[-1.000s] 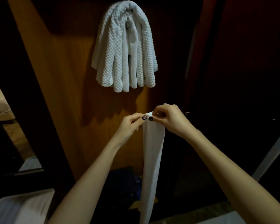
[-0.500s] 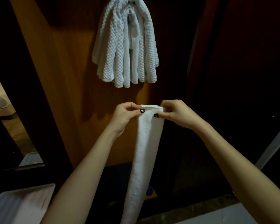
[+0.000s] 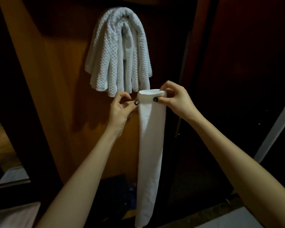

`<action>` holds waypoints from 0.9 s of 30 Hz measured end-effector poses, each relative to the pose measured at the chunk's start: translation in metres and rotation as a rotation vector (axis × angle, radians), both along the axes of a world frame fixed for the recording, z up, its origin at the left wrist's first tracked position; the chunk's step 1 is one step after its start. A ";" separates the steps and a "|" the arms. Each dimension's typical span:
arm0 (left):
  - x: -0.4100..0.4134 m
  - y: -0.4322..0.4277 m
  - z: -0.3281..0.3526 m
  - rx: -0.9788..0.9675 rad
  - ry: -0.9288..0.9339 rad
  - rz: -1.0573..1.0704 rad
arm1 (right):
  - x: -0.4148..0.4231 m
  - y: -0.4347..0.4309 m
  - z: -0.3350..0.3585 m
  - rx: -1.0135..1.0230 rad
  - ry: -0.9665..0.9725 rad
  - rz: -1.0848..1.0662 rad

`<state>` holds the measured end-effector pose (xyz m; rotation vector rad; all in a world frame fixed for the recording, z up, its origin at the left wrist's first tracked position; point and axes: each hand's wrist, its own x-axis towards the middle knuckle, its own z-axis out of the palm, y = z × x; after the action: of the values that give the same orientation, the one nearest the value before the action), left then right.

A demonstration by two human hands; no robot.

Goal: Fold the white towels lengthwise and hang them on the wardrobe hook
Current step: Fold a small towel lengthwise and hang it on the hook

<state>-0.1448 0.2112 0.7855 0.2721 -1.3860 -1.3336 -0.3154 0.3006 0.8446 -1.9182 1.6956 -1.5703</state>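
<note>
The towel point(image 3: 150, 145), folded into a long narrow strip, hangs limp just below the hung towels point(image 3: 118, 55), its top edge close under their lower ends. The right hand point(image 3: 174, 99) pinches its top right corner, thumb in front. The left hand point(image 3: 122, 109) has curled fingers and its thumb at the left edge; whether it grips I cannot tell. The towel looks light, soft and floppy, so it is best held by both top corners, then at mid-length for draping over the hook hidden under those towels.

Dark blue bundle point(image 3: 116, 188) low in the shadows — pale surface point(image 3: 13, 217) at lower left.
</note>
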 end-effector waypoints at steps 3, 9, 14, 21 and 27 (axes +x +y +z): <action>-0.011 0.003 -0.001 -0.082 -0.025 -0.023 | -0.005 0.006 0.007 -0.038 -0.081 0.012; -0.030 0.006 0.007 -0.199 -0.161 -0.139 | -0.017 0.016 0.024 -0.074 -0.246 0.155; -0.051 0.008 0.031 -0.262 -0.139 -0.100 | -0.034 0.026 0.028 -0.098 -0.359 0.163; -0.065 0.018 0.075 -0.390 -0.133 -0.058 | -0.037 0.048 -0.039 -0.100 -0.315 0.112; -0.068 0.021 0.085 -0.462 -0.190 -0.054 | -0.024 0.036 -0.043 -0.101 -0.454 0.240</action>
<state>-0.2127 0.2321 0.8706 0.0496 -1.8265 -1.0108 -0.3394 0.3369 0.8012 -1.5698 1.1785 -1.8416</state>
